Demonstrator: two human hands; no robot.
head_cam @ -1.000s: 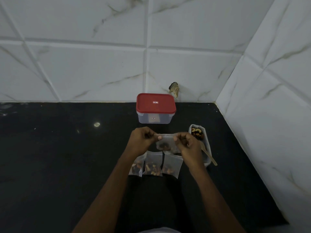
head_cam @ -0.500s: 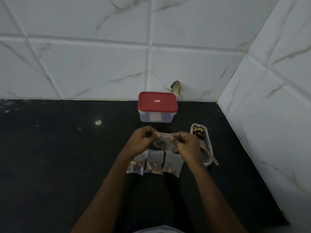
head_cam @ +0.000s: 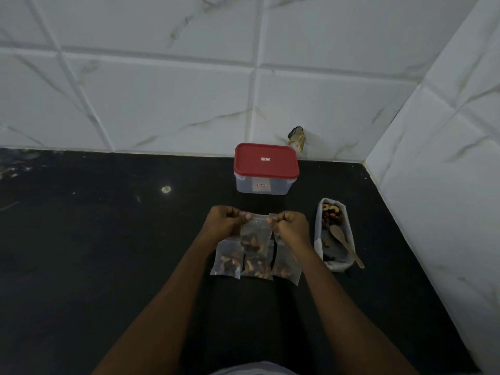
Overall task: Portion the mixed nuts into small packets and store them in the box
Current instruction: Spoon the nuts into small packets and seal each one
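A small clear packet [head_cam: 255, 234] with mixed nuts in its bottom hangs upright between my hands. My left hand [head_cam: 223, 223] pinches its top left corner and my right hand [head_cam: 290, 226] pinches its top right corner. Below it, three filled packets [head_cam: 255, 266] lie side by side on the black counter [head_cam: 108, 253]. The clear box with a red lid [head_cam: 266, 167] stands closed against the back wall. To the right, a white tray [head_cam: 319, 239] holds the remaining mixed nuts [head_cam: 332, 213] and a wooden spoon [head_cam: 343, 243].
White tiled walls close off the back and the right side; a chipped spot [head_cam: 297, 137] shows in the back wall behind the box. The counter stretches wide to the left.
The packet has turned from tilted to hanging straight down, and my hands have spread to its two top corners. The view has shifted slightly.
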